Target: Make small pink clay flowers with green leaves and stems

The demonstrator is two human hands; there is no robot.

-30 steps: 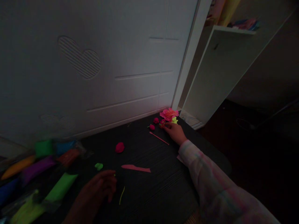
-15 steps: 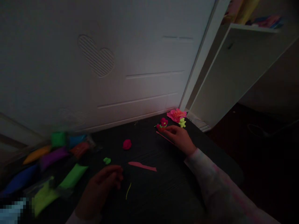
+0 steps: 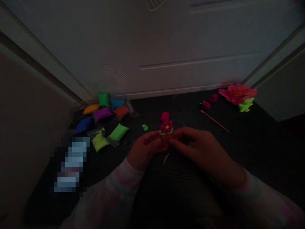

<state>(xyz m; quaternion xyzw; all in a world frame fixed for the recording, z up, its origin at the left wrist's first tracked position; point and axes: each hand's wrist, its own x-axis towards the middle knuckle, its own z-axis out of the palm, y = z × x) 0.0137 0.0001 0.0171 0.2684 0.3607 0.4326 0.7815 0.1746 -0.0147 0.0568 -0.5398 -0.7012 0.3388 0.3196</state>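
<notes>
Both my hands meet in the middle of a dark table. My left hand (image 3: 144, 151) and my right hand (image 3: 202, 149) pinch a small pink clay flower (image 3: 166, 128) with a yellow-green centre and green leaves beneath it. Their fingers are closed around its base. A pink clay lump (image 3: 164, 116) lies just behind the flower. A thin yellow-green clay strand (image 3: 166, 158) lies on the table below my fingers.
Several coloured clay packets (image 3: 105, 117) lie at the left. A green clay bit (image 3: 145, 128) is near them. At the right rear are a large pink clay flower (image 3: 238, 93), two pink balls (image 3: 209, 101) and a pink stick tool (image 3: 213, 120). White panelled doors stand behind.
My right hand left the far right group carrying the small flower to the centre, and my left hand came up to grip it too. The view swung down and left.
</notes>
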